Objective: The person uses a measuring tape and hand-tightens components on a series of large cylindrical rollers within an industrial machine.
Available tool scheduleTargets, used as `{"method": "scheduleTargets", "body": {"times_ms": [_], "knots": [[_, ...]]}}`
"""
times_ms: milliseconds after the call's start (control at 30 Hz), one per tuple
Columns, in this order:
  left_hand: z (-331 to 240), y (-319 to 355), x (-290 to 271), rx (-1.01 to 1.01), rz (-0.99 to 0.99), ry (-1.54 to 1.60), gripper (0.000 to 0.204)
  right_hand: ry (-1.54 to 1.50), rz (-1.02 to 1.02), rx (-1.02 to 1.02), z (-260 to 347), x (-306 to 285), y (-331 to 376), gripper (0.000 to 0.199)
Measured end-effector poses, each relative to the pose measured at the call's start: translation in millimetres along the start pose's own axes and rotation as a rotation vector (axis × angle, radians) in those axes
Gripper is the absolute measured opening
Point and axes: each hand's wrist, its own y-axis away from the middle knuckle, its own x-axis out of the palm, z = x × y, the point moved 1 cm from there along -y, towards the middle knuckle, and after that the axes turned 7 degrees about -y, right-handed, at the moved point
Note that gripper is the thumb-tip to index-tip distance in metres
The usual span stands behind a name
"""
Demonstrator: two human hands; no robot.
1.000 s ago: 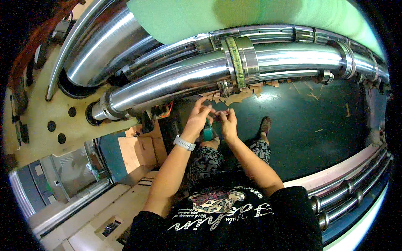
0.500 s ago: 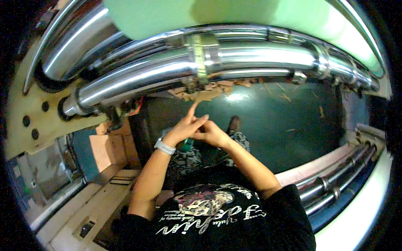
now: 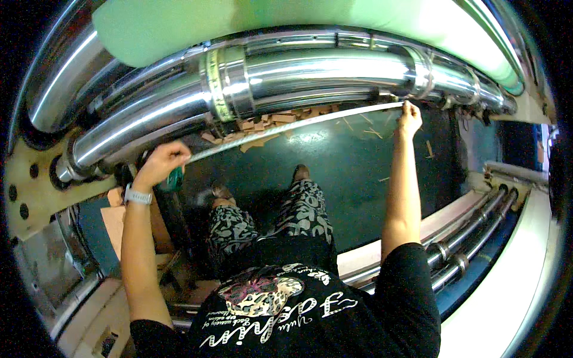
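Observation:
A white measuring tape stretches between my two hands, just below a shiny metal roller shaft. My left hand is closed at the tape's left end, with the green case of the tape measure showing under the fingers. At the far end, my right hand pinches the tape's tip near a metal collar on the shaft. A second, wider collar with a yellowish band sits on the shaft further left.
Above the shaft runs a large green roller. Cardboard scraps lie on the dark green floor beneath it. A frame plate with holes stands at left. Thinner metal rods run at lower right, and my feet are on the floor.
My hands were together in the middle and have spread apart, left and right, drawing the tape out between them. The view has shifted rightward along the shaft.

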Motion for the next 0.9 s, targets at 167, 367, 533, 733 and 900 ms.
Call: {"method": "scheduleTargets", "body": {"times_ms": [167, 367, 533, 733, 900], "knots": [[6.4, -28.0, -6.4, -0.011, -0.168, -0.39, 0.021, 0.097, 0.016, -0.024, -46.2, -2.7, -29.5, 0.011], [16.3, -18.1, -8.4, 0.217, -0.645, -0.813, 0.021, -0.125, 0.096, 0.023, -22.8, 9.6, -6.6, 0.015], [13.6, -26.0, 6.4, 0.04, -0.596, -0.83, 0.015, 0.005, 0.307, 0.571, 7.9, 30.9, 106.8, 0.029], [1.6, -27.3, -4.1, 0.007, -0.531, -0.883, 0.015, -0.4, 0.767, 1.3, 69.5, 174.4, 327.3, 0.045], [-0.7, -33.0, 2.6, 0.097, -0.585, -0.913, 0.015, -0.869, 0.909, 1.475, 80.9, 229.9, 346.4, 0.067]]}}
